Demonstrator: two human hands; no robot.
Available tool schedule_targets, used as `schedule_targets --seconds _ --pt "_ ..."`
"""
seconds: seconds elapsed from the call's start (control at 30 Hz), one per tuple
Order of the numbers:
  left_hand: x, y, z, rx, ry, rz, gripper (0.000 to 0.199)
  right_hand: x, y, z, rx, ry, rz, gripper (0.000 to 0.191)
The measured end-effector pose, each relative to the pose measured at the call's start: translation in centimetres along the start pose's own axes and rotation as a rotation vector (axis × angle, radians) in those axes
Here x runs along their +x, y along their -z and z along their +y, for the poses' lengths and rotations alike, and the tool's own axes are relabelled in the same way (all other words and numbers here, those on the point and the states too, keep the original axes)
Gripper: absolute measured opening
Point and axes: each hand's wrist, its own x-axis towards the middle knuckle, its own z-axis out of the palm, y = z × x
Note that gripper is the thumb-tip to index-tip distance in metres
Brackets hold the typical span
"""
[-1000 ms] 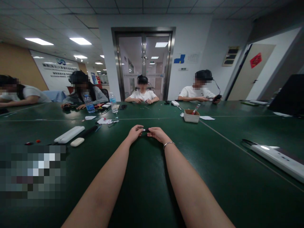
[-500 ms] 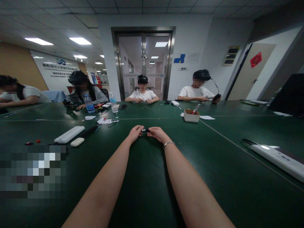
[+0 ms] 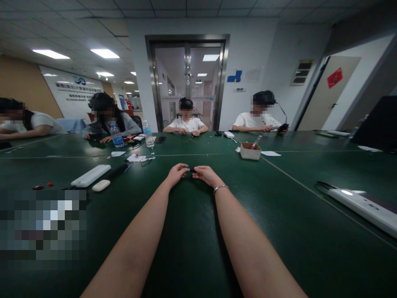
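Over the green tabletop [image 3: 192, 223], my two hands meet at a small, short dark object [image 3: 192, 170] with a silvery part toward its left end. My left hand [image 3: 177, 174] has its fingertips closed at the silvery end. The dark end is pinched by my right hand [image 3: 206, 174], whose wrist wears a metal bracelet [image 3: 220, 189]. Fingers cover much of the object, and it is too small for me to tell its kind.
To the left lie a white power-bank-like box [image 3: 91, 176] and a rounded white case [image 3: 101, 185]. Water bottles [image 3: 149, 134] and a small box with a pen-like item [image 3: 250, 152] stand farther back. A white device [image 3: 366, 203] lies right. Several co-workers sit around.
My hands and the small object have hardly moved. Across the table, the co-worker in the middle has changed head position and moved their hands slightly.
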Motion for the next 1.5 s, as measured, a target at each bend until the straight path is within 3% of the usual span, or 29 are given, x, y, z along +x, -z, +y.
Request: schedule_targets --seconds 0.5,0.9,1.23,1.5 --pt "0.1 -0.1 -0.2 -0.043 -0.06 -0.018 0.028 0.1 0.0 0.0 0.0 -0.006 -0.015 0.007" --pt "-0.2 0.0 0.1 -0.026 -0.009 -0.023 0.029 -0.1 0.0 -0.1 0.016 0.003 -0.014 0.008" --pt "0.5 0.1 -1.0 -0.018 -0.046 -0.035 0.029 0.0 -0.1 0.0 0.014 0.002 0.012 0.009" --pt "-0.1 0.1 0.0 -0.005 -0.063 0.004 0.032 0.0 -0.1 0.0 0.02 -0.004 0.012 0.008"
